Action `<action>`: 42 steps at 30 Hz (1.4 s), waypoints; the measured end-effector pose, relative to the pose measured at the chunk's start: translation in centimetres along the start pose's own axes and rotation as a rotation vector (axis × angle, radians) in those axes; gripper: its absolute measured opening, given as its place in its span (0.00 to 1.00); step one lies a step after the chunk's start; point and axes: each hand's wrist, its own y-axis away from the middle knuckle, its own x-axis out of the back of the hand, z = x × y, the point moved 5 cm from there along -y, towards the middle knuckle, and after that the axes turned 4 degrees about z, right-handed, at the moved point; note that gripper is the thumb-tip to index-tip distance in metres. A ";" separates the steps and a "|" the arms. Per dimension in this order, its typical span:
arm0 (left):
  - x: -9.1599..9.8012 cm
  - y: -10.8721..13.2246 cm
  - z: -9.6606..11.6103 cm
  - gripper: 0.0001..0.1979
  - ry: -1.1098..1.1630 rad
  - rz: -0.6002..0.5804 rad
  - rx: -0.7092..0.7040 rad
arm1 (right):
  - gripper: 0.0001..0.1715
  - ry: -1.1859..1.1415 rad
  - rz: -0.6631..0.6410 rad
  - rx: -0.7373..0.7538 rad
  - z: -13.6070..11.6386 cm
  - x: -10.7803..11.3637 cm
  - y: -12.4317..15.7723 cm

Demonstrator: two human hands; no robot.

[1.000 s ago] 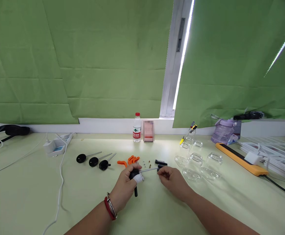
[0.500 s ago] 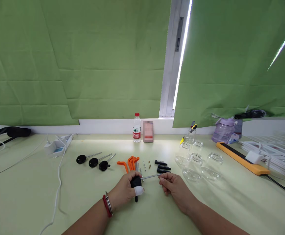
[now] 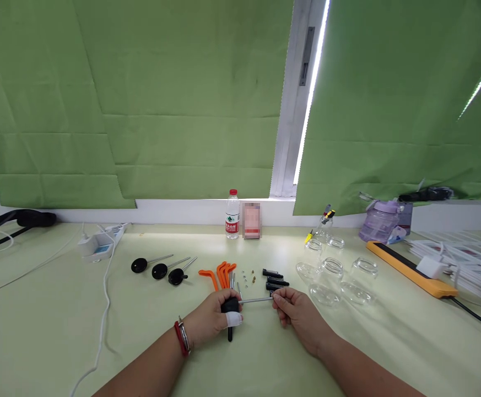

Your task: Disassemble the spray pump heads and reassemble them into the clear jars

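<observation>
Two bare hands work over a pale green tabletop [image 3: 141,336]. The left hand [image 3: 211,316], its thumb wrapped in white, is closed around a rounded black plastic piece [image 3: 230,305] just above the near part of the table, in the middle. From that piece a slim silver metal rod [image 3: 254,300] runs rightward to the right hand [image 3: 298,313], whose thumb and forefinger pinch its tip. Just beyond the left hand lie bent orange plastic pieces [image 3: 224,271]; just beyond the right, ribbed black cylinders [image 3: 276,281]. Farther left rest three glossy black discs with metal rods [image 3: 160,271]; to the right stand clear glass jars [image 3: 331,267]. At the back are a red-capped clear plastic bottle [image 3: 232,218] and green fabric blinds [image 3: 199,99].
</observation>
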 end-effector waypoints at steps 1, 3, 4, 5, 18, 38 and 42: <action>0.0 0.0 0.0 0.14 0.002 0.001 0.002 | 0.16 -0.002 -0.002 -0.001 0.0 0.0 0.0; -0.1 0.1 -0.1 0.14 0.011 0.001 0.006 | 0.15 -0.004 -0.003 -0.002 0.0 0.0 0.0; -0.1 0.1 -0.1 0.14 0.016 0.001 0.006 | 0.15 -0.003 -0.004 -0.003 0.0 0.0 0.0; -0.1 0.2 -0.1 0.14 0.020 0.000 0.004 | 0.15 -0.002 -0.004 -0.003 0.0 0.0 0.0; 0.1 0.0 -0.3 0.13 -0.057 -0.024 -0.007 | 0.14 0.169 -0.003 0.035 -0.1 0.2 -0.1; 0.3 0.0 -0.6 0.13 -0.098 -0.051 -0.017 | 0.19 0.297 -0.002 -0.015 0.0 -0.1 0.0; 0.4 0.0 -0.7 0.13 -0.120 -0.051 -0.018 | 0.20 0.301 -0.011 -0.014 0.3 -0.1 -0.1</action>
